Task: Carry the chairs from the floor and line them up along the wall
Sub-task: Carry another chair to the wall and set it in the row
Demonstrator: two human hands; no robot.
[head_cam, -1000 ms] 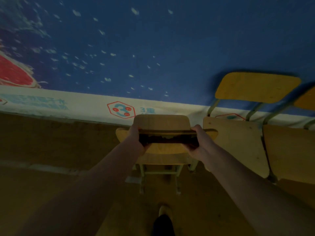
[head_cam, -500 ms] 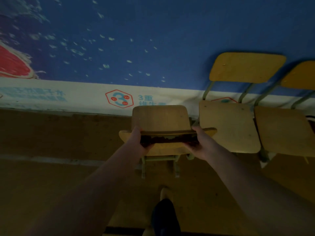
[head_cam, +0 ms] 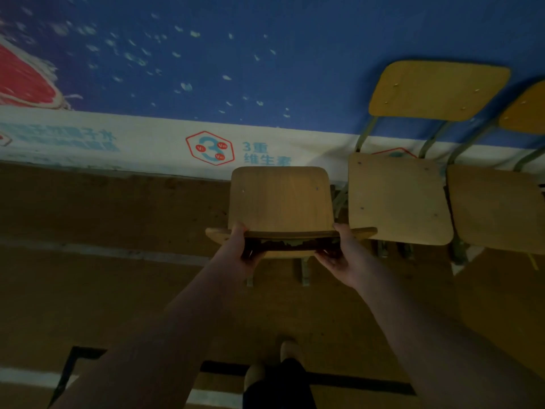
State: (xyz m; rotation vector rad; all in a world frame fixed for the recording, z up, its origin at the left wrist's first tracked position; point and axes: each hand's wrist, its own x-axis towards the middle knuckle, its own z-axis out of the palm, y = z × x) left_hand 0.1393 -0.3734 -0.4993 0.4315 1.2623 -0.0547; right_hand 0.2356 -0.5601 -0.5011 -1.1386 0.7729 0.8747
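Since a second ago the chair [head_cam: 280,199] I am carrying has gone forward, closer to the wall [head_cam: 295,69]. More of its seat now shows beyond the backrest, and the seat lies about level with that of the neighbouring chair [head_cam: 395,199] rather than short of it. My left hand [head_cam: 246,249] grips the left part of the backrest's top edge, thumb on top and fingers curled underneath. My right hand [head_cam: 342,255] grips the right part in the same way. It is a small school chair with a pale plywood seat, rounded at the corners, and two small rivets showing. Its curved plywood backrest is seen edge-on from above, and grey-green metal legs [head_cam: 305,273] show below. The face of the backrest toward me, between my hands, is dark and chipped. I cannot tell whether the legs touch the floor [head_cam: 103,216]. The chair faces the blue-covered wall, its seat front near the white band [head_cam: 132,137] along the foot of it, just below a red hexagon logo [head_cam: 210,148]. Just beside it on the right stands the neighbouring chair with its backrest against the wall. Next to that is a third chair [head_cam: 498,208], cut off by the right edge of the view. One of my shoes [head_cam: 289,349] shows at the bottom, close to a black line [head_cam: 354,379] on the brown floor.
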